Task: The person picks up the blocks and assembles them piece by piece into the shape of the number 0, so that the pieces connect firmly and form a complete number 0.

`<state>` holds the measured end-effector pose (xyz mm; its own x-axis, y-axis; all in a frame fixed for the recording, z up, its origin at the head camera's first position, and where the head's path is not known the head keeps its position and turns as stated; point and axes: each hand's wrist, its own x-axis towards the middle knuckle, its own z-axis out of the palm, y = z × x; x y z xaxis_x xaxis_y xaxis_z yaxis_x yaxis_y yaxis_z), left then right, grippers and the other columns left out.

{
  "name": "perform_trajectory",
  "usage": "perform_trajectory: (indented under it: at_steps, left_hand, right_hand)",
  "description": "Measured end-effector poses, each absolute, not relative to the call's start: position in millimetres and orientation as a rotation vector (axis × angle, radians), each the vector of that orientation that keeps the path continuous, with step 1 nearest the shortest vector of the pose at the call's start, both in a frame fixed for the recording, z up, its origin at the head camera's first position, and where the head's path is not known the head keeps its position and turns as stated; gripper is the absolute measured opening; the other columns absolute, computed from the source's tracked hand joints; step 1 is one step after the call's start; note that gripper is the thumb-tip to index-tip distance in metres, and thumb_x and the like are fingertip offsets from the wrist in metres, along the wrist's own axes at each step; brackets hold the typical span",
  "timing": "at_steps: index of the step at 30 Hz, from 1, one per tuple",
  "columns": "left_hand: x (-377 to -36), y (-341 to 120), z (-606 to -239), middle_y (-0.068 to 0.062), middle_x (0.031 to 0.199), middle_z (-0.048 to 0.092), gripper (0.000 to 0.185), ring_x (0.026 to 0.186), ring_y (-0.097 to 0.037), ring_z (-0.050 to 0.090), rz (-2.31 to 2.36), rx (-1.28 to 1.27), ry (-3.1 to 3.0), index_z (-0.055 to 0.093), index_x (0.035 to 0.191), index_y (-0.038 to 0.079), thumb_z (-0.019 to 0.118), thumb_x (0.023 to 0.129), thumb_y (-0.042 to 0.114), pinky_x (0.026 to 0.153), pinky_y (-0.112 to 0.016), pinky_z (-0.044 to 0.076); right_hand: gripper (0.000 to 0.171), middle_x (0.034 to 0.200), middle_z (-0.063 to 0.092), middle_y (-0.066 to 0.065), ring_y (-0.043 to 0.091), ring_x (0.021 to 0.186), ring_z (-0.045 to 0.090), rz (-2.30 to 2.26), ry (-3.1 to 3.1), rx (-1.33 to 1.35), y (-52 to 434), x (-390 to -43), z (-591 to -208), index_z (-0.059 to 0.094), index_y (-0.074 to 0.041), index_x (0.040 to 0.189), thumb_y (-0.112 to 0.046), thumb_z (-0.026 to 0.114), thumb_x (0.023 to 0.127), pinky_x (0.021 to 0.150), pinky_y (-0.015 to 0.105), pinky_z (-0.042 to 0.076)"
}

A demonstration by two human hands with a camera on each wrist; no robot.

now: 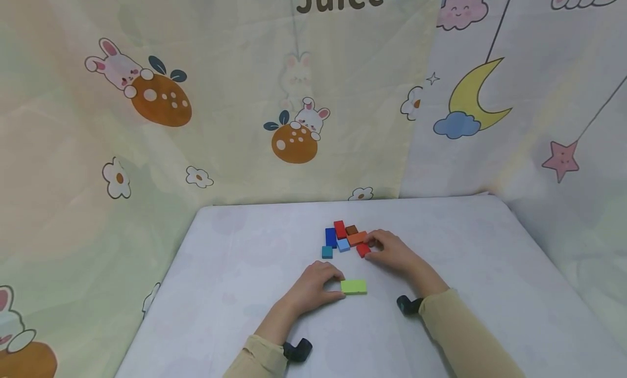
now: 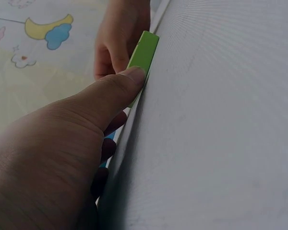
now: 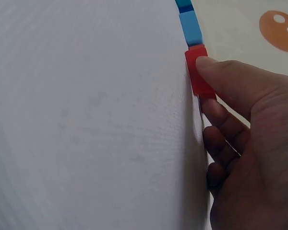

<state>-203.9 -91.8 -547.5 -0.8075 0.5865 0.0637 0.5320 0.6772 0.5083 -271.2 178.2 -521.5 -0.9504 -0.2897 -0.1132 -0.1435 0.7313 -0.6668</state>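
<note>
My left hand (image 1: 315, 285) pinches the left end of a light green block (image 1: 354, 287), which lies near the middle of the table. The thumb (image 2: 134, 75) presses its near side in the left wrist view. Farther back and to the right, my right hand (image 1: 394, 253) grips a small red block (image 1: 363, 250) at the near edge of a cluster of blocks. In the right wrist view the thumb lies on that red block (image 3: 200, 72), the other fingers curled behind it. An orange block (image 1: 357, 238) touches the red one, right by the index fingertip.
The cluster also holds a second red block (image 1: 340, 229), a brown block (image 1: 351, 230), a dark blue block (image 1: 330, 237), a light blue block (image 1: 343, 245) and a teal block (image 1: 327, 252). A white-covered table (image 1: 235, 247) meets a printed cloth backdrop (image 1: 235, 111) at its far edge.
</note>
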Motion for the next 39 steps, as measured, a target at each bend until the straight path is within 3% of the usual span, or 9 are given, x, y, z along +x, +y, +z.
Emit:
perform_trajectory:
  at_steps: [18,32,39]
  left_hand:
    - [-204,-90,-549,0.022,0.113,0.062,0.034,0.110,-0.002,0.052,0.770,0.937,2.791,0.062,0.118,0.039,0.069,0.088,0.052,0.100,-0.031,0.047]
    - [-203,-90,-549,0.021,0.114,0.062,0.035,0.111,-0.002,0.051,0.765,0.923,2.801,0.063,0.119,0.038,0.070,0.087,0.052,0.099,-0.030,0.048]
    - [-203,-90,-548,0.021,0.113,0.062,0.035,0.110,-0.003,0.051,0.763,0.921,2.808,0.063,0.118,0.038,0.070,0.087,0.051,0.099,-0.030,0.048]
  right_hand:
    - [0.034,0.117,0.060,0.001,0.023,0.111,0.053,-1.003,2.737,-0.298,183,-269,-522,0.063,-0.027,0.112,-0.034,0.079,0.083,0.100,0.047,0.050]
    - [0.034,0.106,0.060,-0.003,0.019,0.101,0.052,-0.978,2.750,-0.333,190,-235,-512,0.061,-0.026,0.109,-0.033,0.080,0.081,0.086,0.036,0.052]
    - [0.032,0.105,0.058,-0.006,0.018,0.102,0.051,-0.996,2.730,-0.300,186,-218,-517,0.060,-0.028,0.105,-0.034,0.080,0.081,0.088,0.036,0.050]
